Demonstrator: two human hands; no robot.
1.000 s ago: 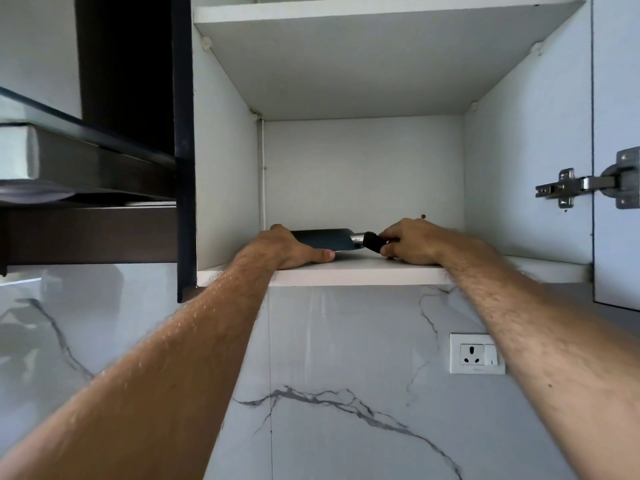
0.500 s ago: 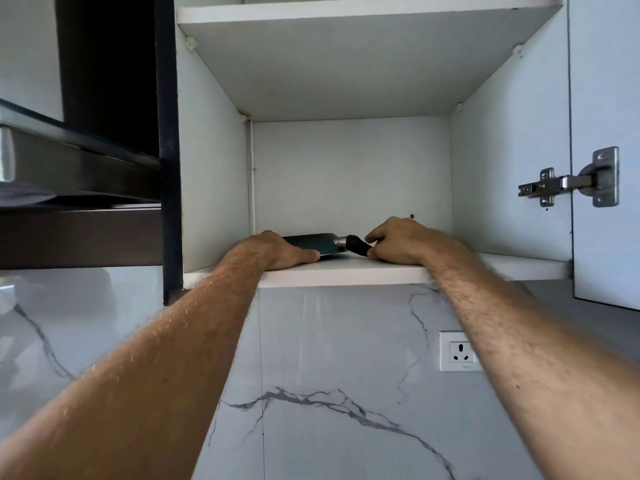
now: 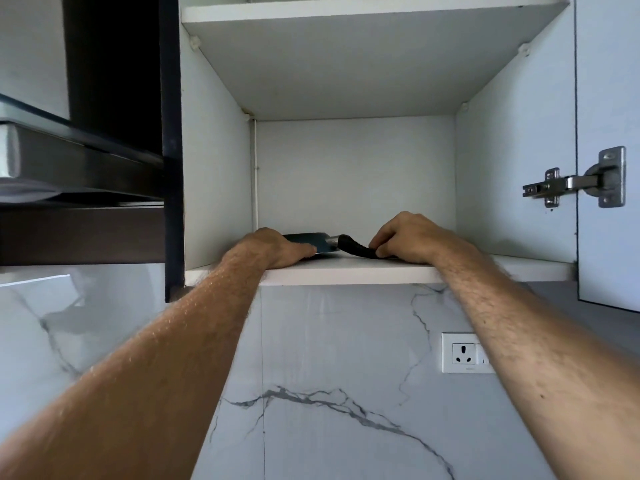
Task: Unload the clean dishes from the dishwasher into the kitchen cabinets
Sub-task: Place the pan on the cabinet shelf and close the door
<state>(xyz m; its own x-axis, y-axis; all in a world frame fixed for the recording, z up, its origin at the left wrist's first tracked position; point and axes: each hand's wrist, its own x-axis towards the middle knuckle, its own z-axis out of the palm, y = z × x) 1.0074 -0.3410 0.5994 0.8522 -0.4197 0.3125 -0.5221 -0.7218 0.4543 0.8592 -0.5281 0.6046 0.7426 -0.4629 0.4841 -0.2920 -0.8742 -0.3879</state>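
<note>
A broad knife with a dark blade (image 3: 313, 241) and a black handle (image 3: 353, 248) lies flat on the lower shelf (image 3: 346, 271) of an open white wall cabinet. My left hand (image 3: 273, 247) rests flat on the blade's left part, thumb along its front edge. My right hand (image 3: 405, 237) is at the handle's right end, with curled fingertips pinching it. The middle of the handle shows between my hands. The far end of the blade is hidden under my left hand.
The cabinet door (image 3: 606, 98) stands open at the right on a metal hinge (image 3: 575, 181). An upper shelf (image 3: 346, 12) spans the cabinet above. A dark range hood (image 3: 86, 161) juts out at the left. A wall socket (image 3: 464, 353) sits on the marble backsplash below.
My right hand has slid right along the handle, so more of the black handle shows. The left hand stays on the blade. The knife lies in the same spot.
</note>
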